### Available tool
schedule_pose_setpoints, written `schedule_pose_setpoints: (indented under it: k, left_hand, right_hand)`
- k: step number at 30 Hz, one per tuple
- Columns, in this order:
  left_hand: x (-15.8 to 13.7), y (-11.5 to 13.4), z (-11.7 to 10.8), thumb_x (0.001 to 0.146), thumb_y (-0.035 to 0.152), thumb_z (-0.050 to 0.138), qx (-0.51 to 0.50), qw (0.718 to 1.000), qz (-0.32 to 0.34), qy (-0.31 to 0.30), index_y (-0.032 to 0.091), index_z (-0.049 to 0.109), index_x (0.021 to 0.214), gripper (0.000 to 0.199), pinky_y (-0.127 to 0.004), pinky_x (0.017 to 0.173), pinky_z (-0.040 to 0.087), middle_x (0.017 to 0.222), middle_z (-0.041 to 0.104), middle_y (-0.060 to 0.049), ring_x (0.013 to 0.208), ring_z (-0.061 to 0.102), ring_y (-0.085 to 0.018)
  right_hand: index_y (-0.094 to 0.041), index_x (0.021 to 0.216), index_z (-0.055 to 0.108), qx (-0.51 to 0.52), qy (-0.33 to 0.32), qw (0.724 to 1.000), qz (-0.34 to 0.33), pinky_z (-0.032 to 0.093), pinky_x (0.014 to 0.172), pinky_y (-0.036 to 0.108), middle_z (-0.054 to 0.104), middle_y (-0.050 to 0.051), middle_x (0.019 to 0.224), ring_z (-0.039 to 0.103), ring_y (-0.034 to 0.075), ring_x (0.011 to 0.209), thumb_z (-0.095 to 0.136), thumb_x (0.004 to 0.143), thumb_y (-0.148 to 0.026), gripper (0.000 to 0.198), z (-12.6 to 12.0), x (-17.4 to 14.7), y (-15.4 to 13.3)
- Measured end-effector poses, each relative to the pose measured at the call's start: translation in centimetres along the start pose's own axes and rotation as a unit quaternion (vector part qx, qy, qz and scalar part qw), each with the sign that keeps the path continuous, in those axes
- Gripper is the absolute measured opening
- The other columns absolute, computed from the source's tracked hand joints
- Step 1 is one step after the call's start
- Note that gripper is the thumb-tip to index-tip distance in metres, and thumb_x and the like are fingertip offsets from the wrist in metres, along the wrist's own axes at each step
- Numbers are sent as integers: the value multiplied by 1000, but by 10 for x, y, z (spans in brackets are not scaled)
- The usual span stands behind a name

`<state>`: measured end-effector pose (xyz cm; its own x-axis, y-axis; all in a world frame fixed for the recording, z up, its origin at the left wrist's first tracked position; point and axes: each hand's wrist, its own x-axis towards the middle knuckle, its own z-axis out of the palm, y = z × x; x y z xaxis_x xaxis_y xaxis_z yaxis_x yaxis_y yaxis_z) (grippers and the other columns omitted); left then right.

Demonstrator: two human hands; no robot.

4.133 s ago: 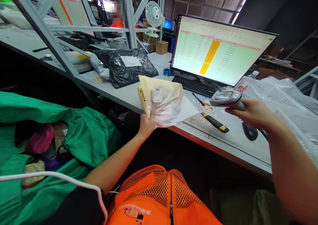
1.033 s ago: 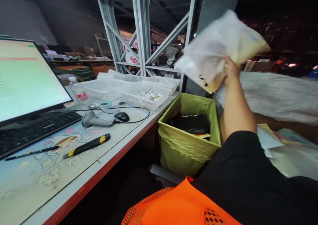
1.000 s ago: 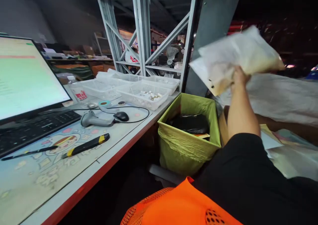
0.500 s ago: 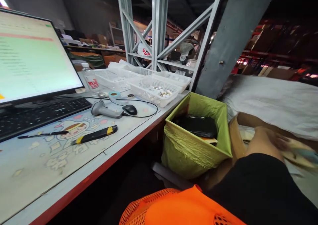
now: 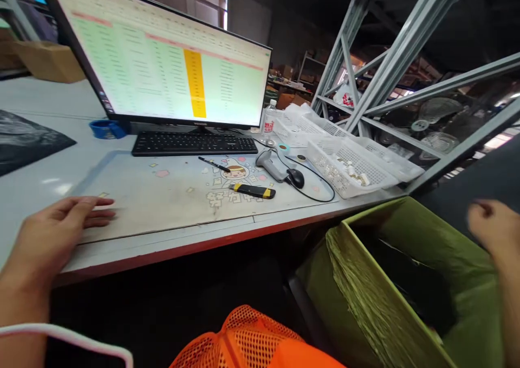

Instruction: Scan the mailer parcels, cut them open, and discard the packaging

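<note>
My left hand (image 5: 65, 230) is at the front left edge of the desk mat (image 5: 162, 205), fingers stretched out to the right and holding nothing. At the far right, my right hand (image 5: 491, 224) is above the green-lined bin (image 5: 374, 292); it is slightly blurred, its fingers curled in, with no object seen in it. Dark material (image 5: 422, 286) lies inside the bin. On the mat are a black and yellow utility knife (image 5: 252, 191), a black pen (image 5: 214, 165), a grey barcode scanner (image 5: 271, 165) and a black mouse (image 5: 296, 178).
A monitor (image 5: 162, 59) showing a spreadsheet stands behind a keyboard (image 5: 195, 143). White plastic baskets (image 5: 345, 162), one with small white parts, stand by a bottle (image 5: 270, 118). Blue tape (image 5: 108, 129) and black plastic (image 5: 28, 140) lie left. Metal rack posts (image 5: 400, 53) rise at right.
The view has swung left towards the monitor. My right hand has left the cardboard box with papers beside the bin. My left hand has come into view on the desk.
</note>
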<state>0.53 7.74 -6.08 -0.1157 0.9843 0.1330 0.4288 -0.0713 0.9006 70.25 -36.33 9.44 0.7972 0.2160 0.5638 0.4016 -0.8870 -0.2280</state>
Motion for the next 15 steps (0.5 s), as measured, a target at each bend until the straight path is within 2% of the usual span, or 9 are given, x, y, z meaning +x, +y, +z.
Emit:
schedule_pose_setpoints:
  k: [1,2,3,4,5,6,8,11,15]
  left_hand:
    - [3,-2,1,87,63,53,-22,1000,5,-3,21,73,102,49,-53,101,59,92,79,5,83,74,-20]
    - [6,-5,3,88,61,55,-37,999,5,0,20,73,102,47,-51,102,59,89,77,4,80,73,-18]
    - [9,-8,4,89,58,57,-48,999,5,3,18,73,103,45,-48,101,60,88,76,4,78,72,-16]
    - [12,-13,4,89,56,58,-58,998,5,5,17,73,103,44,-46,100,60,89,75,2,77,70,-16]
    - [15,-16,3,90,54,59,-68,998,5,7,15,72,103,43,-43,97,60,91,75,0,77,70,-16]
    - [17,-20,2,90,52,59,-77,997,7,4,13,71,103,43,-40,93,61,94,75,-2,77,69,-16]
    - [19,-24,-1,88,54,62,-97,995,15,-11,10,70,101,47,-35,84,59,98,75,-6,79,68,-18]
    - [19,-24,-5,80,66,66,-108,993,26,-29,9,70,95,59,-33,73,57,91,75,-12,77,69,-21]
    - [17,-23,-5,75,74,68,-126,991,44,-21,12,71,90,64,-33,68,56,97,77,-15,75,70,-22]
  right_hand:
    - [-28,135,74,32,6,999,-41,49,103,52,73,29,115,68,35,120,52,103,-49,43,17,-2,-41]
    - [-26,132,74,87,-11,988,-131,51,104,47,75,23,117,71,32,114,57,101,-43,39,36,-10,-86]
    - [-24,131,74,139,-62,964,-219,53,104,41,75,18,122,72,28,110,59,100,-40,38,57,-21,-135]
    - [-20,132,72,178,-120,938,-271,55,101,37,75,16,123,73,25,105,59,100,-38,39,79,-36,-182]
    - [-16,133,70,195,-165,920,-296,56,100,36,74,16,125,73,25,104,60,99,-37,41,101,-53,-227]
    - [-14,138,68,196,-189,911,-310,54,105,36,72,16,130,72,26,111,60,99,-37,46,122,-70,-265]
    - [-9,148,59,173,-233,903,-315,48,114,40,65,19,143,64,31,129,60,99,-42,59,158,-99,-321]
    - [-8,157,50,134,-279,903,-297,45,118,45,59,22,150,57,36,139,59,98,-47,71,197,-115,-354]
    - [-13,155,54,163,-254,895,-328,47,117,43,64,19,145,62,34,134,60,93,-41,69,229,-97,-351]
